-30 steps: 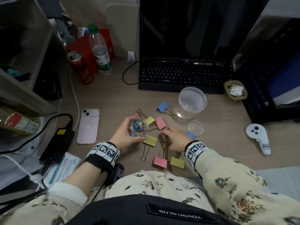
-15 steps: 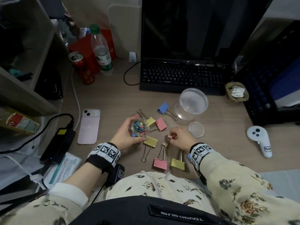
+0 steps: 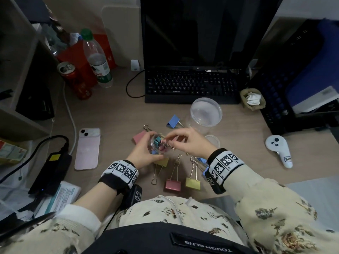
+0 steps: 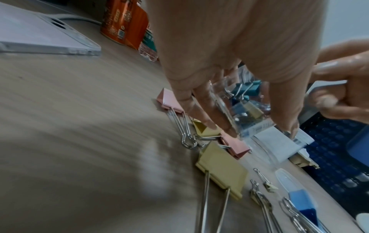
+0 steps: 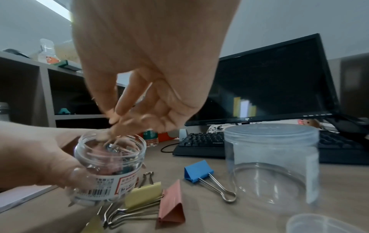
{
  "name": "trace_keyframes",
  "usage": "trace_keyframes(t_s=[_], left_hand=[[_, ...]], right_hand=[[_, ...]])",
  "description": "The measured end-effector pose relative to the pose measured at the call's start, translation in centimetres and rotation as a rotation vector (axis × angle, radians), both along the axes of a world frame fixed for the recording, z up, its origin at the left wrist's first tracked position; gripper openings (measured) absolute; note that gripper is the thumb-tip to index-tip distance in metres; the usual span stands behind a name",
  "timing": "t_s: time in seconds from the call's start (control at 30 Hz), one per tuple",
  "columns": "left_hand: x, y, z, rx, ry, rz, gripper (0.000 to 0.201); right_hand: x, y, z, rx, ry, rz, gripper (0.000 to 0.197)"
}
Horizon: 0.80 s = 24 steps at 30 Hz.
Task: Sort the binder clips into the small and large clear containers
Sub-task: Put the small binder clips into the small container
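- Fingers of the left hand curl round the small clear jar, holding it tilted above the desk; small clips fill it.
- Right hand has its fingertips bunched at the jar's mouth; whether they pinch a clip is too blurred to tell.
- Large clear container stands at 1 o'clock from the hands, lid on.
- Big clips lie around, a pink clip at 6 o'clock.

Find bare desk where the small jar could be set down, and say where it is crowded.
Free: the strip between the pink phone and the keyboard; also between the large clear container and the white controller. Crowded: large binder clips before the hands.
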<state>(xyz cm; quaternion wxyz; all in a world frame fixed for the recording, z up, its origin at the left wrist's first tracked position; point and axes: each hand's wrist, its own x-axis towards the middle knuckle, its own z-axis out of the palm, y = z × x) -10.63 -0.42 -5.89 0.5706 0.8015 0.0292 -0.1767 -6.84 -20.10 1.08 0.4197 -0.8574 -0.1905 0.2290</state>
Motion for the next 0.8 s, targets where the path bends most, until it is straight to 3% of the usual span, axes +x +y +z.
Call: trace_keyframes(t_s=[0.07, 0.17, 0.27, 0.37, 0.43, 0.8], left_hand=[[0.0, -0.2, 0.1, 0.018, -0.005, 0.009, 0.078], [-0.1, -0.3, 0.2, 0.011, -0.002, 0.02, 0.08], [-0.3, 0.1, 0.3, 0.014, -0.004, 0.03, 0.081], [-0.5, 0.6, 0.5, 0.011, 0.002, 0.048, 0.079], [-0.6, 0.8, 0.6, 0.007, 0.003, 0.054, 0.077], [-1.0, 1.5, 0.2, 0.022, -0.007, 0.087, 0.081]], right_hand=[[0.2, -1.0, -0.4, -0.002, -0.033, -0.105, 0.018], [0.7, -2.6, -1.9, -0.271, -0.062, -0.183, 0.021], [0.5, -3.9, -4.2, -0.582, 0.03, -0.095, 0.036], [-0.1, -4.2, -6.2, -0.73, 0.019, 0.005, 0.052], [-0.4, -4.0, -7.1, -0.754, -0.013, 0.016, 0.056], [-0.2, -3.7, -8.1, -0.661, -0.03, -0.038, 0.029]])
